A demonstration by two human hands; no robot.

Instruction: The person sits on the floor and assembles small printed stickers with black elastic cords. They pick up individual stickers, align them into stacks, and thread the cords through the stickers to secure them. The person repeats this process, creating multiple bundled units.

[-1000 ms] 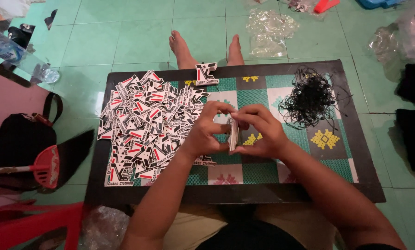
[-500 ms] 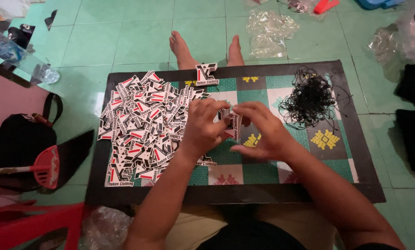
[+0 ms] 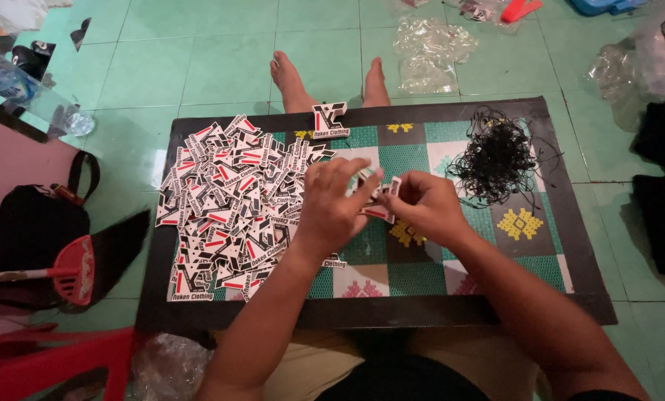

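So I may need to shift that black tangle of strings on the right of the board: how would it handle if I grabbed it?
The tangle of black strings looks thin and loose, so probably floppy and very light. Stray loops trail past its edge, so it would likely lift as one clump, dragging or shedding strands. It should not roll.

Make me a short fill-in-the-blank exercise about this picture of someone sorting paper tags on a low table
1. Both the left hand and the right hand hold a small stack of tags over the ____.
2. The big pile of loose tags lies to the ____ of the hands.
3. The tangle of strings is ____ in colour.
4. Beyond the table's far edge, two bare ____ rest on the green floor.

Missing words: table; left; black; feet
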